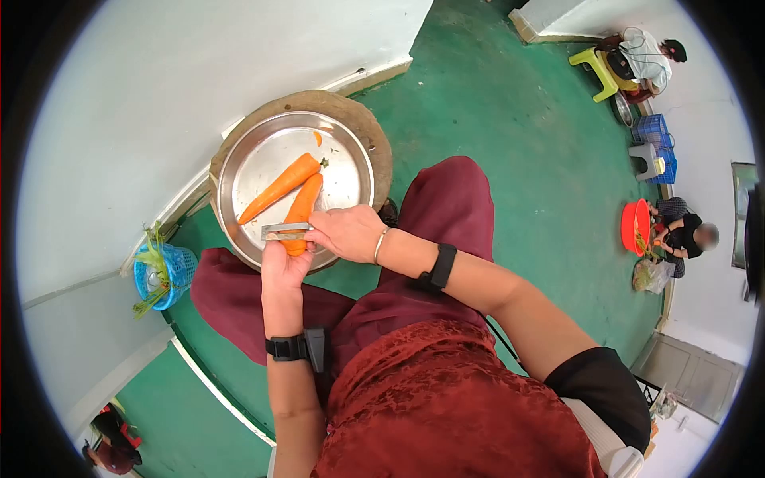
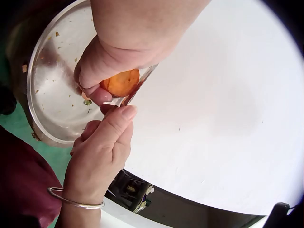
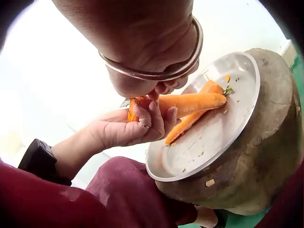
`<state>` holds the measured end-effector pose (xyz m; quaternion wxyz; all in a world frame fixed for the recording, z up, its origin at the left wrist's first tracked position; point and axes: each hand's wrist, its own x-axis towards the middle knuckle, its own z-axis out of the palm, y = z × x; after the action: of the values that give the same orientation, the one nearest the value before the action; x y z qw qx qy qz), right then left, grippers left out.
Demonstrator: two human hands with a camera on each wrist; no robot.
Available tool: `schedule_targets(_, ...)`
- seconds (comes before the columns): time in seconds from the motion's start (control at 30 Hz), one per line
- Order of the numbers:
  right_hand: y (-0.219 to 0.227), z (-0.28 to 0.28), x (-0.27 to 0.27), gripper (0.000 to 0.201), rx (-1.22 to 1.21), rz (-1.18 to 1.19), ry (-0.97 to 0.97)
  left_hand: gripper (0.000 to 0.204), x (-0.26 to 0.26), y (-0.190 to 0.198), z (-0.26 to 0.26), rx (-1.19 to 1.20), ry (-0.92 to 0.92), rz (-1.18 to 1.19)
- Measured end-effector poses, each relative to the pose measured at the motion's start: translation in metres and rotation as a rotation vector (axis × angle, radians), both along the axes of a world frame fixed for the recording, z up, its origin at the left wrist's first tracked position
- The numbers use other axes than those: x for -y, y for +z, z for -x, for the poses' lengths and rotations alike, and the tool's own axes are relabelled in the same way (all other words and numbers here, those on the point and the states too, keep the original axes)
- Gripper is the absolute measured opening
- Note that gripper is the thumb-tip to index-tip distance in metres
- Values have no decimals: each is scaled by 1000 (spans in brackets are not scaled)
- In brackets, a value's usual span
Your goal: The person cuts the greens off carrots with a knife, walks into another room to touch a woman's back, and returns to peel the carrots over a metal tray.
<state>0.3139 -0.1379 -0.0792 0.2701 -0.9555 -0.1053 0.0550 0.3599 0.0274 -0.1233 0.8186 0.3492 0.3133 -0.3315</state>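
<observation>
My left hand grips a thick orange carrot by its wide end, over the near rim of a shallow metal basin. From the right, my right hand pinches a metal peeler, which lies across the carrot near that wide end. In the left wrist view, the carrot's round end shows between the hands, with the peeler's edge alongside. The right wrist view shows left fingers curled round the carrot. A second orange carrot lies in the basin beside the held one.
The basin stands on a round stump-like block against a white wall. Small scraps and an orange piece lie inside the basin. A blue basket with green stalks stands at left. Other people sit farther off, one by a red tub.
</observation>
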Motion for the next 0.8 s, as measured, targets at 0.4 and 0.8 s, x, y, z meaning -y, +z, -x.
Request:
schedule_targets(0.4, 10, -11, 0, 33, -136, -42, 24, 30, 0, 1, -2, -3, 35, 71)
schedule_targets(0.8, 5, -11, 2, 35, -60, 8, 15, 30, 9, 6, -2, -34, 45, 9)
